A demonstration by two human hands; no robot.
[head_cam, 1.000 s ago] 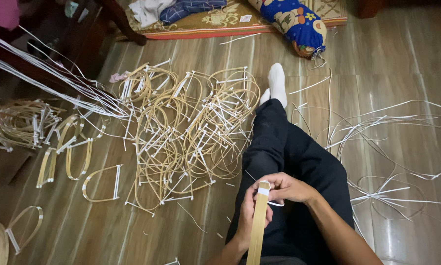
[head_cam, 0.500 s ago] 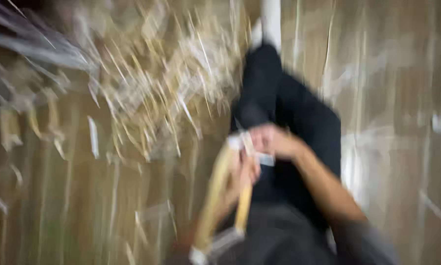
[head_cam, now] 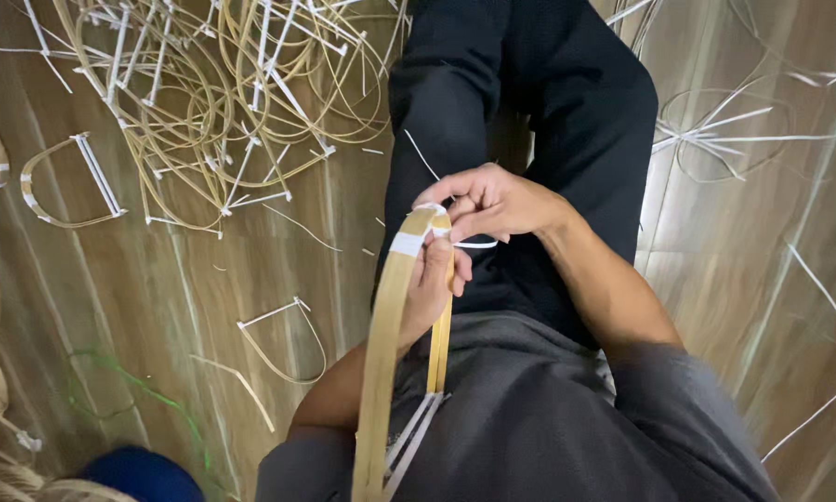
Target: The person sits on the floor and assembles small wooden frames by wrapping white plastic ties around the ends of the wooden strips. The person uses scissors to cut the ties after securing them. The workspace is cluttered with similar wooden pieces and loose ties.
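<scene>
While the person sits on the wooden floor with black-trousered legs stretched ahead, bare planks lie open left of the left hand, broken only by one small cane hoop. A heap of bent cane loops fills the floor farther off to the left. The bent bamboo strip runs lengthwise from the lap up toward the hands, its folded end pointing away from the body. The left hand is closed around that end; the right hand pinches white binding tape wrapped there.
</scene>
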